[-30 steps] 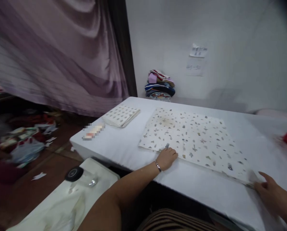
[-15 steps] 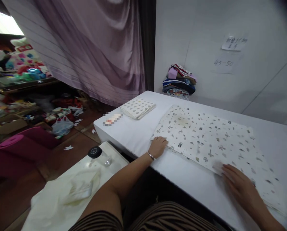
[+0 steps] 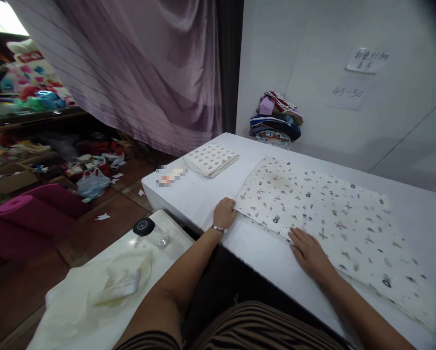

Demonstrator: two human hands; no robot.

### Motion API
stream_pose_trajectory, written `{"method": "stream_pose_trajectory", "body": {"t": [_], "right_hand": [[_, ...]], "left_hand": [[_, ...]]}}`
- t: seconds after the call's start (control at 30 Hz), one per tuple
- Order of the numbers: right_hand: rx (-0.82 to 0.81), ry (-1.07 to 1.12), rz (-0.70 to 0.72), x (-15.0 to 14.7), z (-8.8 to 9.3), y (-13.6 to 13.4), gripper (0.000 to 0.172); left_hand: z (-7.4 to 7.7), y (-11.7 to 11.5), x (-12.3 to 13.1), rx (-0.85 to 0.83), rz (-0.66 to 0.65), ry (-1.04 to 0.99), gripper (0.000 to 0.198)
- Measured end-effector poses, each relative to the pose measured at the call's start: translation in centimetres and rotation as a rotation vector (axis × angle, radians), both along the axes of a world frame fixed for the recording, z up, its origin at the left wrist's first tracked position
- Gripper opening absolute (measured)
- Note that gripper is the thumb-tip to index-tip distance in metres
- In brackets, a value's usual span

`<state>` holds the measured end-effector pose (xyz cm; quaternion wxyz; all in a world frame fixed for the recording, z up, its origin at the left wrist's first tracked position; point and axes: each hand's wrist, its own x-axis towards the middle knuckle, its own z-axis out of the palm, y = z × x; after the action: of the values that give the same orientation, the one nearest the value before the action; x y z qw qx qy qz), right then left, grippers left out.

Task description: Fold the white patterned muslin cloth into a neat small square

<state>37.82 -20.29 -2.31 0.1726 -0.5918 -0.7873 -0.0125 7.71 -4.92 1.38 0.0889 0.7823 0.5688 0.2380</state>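
Observation:
A white printed cloth (image 3: 335, 204) with small dark and pinkish motifs lies flat, folded in layers, on the white-covered table (image 3: 203, 194). At its near left corner is my left hand (image 3: 224, 214), a bracelet on the wrist. Its fingers are curled together at the cloth's edge, pinching the corner. My right hand (image 3: 310, 252) rests on the near edge of the same cloth, palm down, fingers stretched out. A faint brownish patch shows near the cloth's far left part. Beyond my left hand sits a folded cloth (image 3: 210, 159) with grey motifs.
A pixelated item (image 3: 170, 176) lies near the table's left end. On a lower white surface (image 3: 174, 226) stand a clear jar with a black lid (image 3: 144, 227) and crumpled pale fabric (image 3: 119, 282). Stacked textiles (image 3: 276, 119) stand by the wall. Pink rolls (image 3: 31, 218) lie left.
My right hand has moved left along the cloth's near edge, closer to my left hand. My left hand has shifted slightly left, from on top of the corner to its edge.

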Motion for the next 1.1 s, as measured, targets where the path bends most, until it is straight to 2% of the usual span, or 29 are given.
{"method": "stream_pose_trajectory", "body": {"t": [0.1,0.2,0.3,0.43,0.57,0.7,0.87,1.1], "right_hand": [[0.01,0.032,0.015,-0.4,0.4,0.4,0.041],[0.065,0.082,0.05,-2.1,1.2,2.2,0.038],[0.07,0.115,0.106,-5.4,2.3,4.8,0.036],[-0.016,0.09,0.122,-10.5,3.9,8.4,0.032],[-0.086,0.046,0.119,-13.7,4.8,10.9,0.025],[-0.111,0.074,0.109,-14.5,4.5,12.1,0.018],[-0.13,0.09,0.143,-14.7,3.8,12.3,0.019],[-0.067,0.051,0.186,-15.2,3.2,12.2,0.026]], "left_hand": [[0.1,0.0,0.2,-0.086,0.096,-0.04,0.014],[0.2,-0.1,0.6,-0.127,0.146,-0.037,0.012],[0.3,-0.2,1.0,-0.16,0.179,-0.019,0.013],[0.5,-0.3,1.4,-0.19,0.197,-0.004,0.012],[0.7,-0.4,1.4,-0.186,0.173,-0.056,0.018],[0.6,-0.3,0.8,-0.214,0.132,-0.102,0.019],[0.4,-0.4,-0.1,-0.216,0.058,-0.109,0.019],[0.3,-1.0,-0.6,-0.095,0.062,0.01,0.015]]}}
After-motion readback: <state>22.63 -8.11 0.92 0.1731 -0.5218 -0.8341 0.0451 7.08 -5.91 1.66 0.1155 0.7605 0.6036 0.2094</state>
